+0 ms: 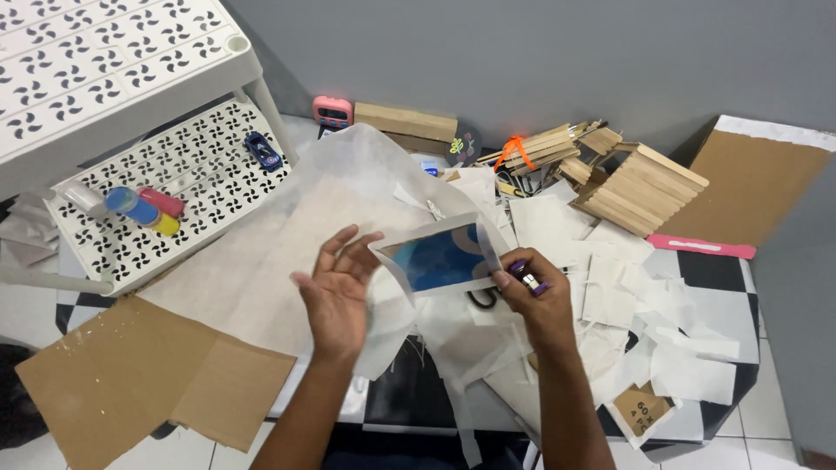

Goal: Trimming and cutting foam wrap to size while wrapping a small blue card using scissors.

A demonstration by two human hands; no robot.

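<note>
The card (440,257), blue with a white border, is held up over the worktop (705,270), at the middle of the view. Its right edge is pinched by the right hand (531,300), fingers closed on it; a small purple thing (525,277) is also gripped there, but what it is cannot be made out. Below the card, dark scissor handles (482,298) are mostly hidden by that hand. The left hand (335,283) is spread open at the card's left edge, fingertips touching or just short of it; which cannot be told. Behind the card a large sheet (287,235) is spread, covering much of the worktop. Right of the card paper scraps (627,296) are heaped. Beyond it a stack of sticks (631,187) lies by the wall. Left of the card, on a perforated shelf (209,165), tubes (139,209) and a blue toy car (261,150) are kept. Cardboard (131,374) is cut off at the lower left.
</note>
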